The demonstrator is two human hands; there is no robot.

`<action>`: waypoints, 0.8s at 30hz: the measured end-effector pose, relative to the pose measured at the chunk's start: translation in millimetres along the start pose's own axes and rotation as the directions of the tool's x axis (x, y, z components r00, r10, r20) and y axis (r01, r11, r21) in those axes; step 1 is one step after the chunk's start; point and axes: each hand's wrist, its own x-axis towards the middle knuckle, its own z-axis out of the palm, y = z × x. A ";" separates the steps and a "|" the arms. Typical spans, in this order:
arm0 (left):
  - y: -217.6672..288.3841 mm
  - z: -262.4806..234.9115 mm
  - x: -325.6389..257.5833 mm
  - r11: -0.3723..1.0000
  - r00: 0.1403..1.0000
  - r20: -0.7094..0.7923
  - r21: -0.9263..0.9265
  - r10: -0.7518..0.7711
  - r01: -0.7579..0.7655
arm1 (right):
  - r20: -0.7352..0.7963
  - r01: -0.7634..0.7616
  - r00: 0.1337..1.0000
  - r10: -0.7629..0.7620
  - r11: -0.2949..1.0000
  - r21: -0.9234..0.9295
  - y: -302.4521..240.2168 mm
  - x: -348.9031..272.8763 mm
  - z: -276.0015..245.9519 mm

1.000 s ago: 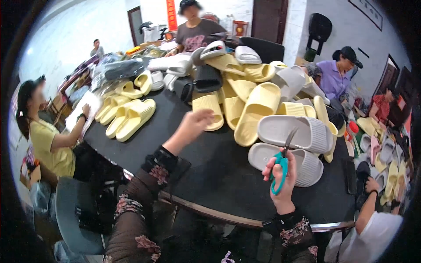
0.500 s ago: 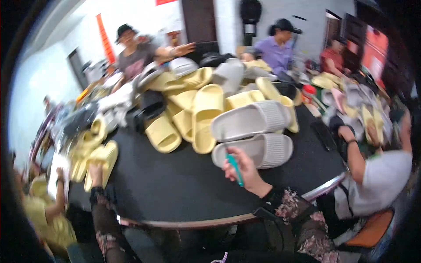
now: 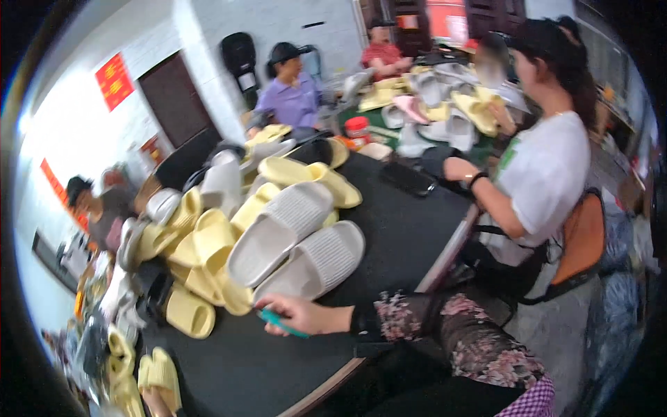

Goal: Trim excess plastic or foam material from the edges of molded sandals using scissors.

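Observation:
My right hand (image 3: 300, 316) is closed around a slim teal-handled tool (image 3: 281, 322); its exact kind does not show. Just beyond the fingers lies a pair of grey slippers with ribbed straps: the farther grey slipper (image 3: 260, 247) and the nearer grey slipper (image 3: 295, 274), whose heel end almost meets my fingertips. At the lower left, my left hand (image 3: 155, 402) is on a pale yellow slipper (image 3: 164, 379), cut off by the picture's edge, its fingers partly hidden by the slipper. Several yellow slippers (image 3: 191, 314) are heaped left of the grey pair.
The black tabletop (image 3: 240, 372) has a pale curved edge. A black phone-like object (image 3: 408, 179) lies at its right side. A co-worker in a white shirt (image 3: 549, 181) sits at the right; a person in purple (image 3: 292, 97) sits across. A red-lidded jar (image 3: 358, 128) stands beyond.
My view has swung to the right, so the table appears turned and shifted left. The teal-handled tool stays in my right hand, and my left hand remains at the yellow slipper.

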 end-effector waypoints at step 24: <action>363.2 129.1 -186.1 0.984 0.950 0.280 -0.150 0.136 -0.097 | -0.012 0.115 0.993 -0.116 0.993 -0.035 -8.8 -8.0 -4.4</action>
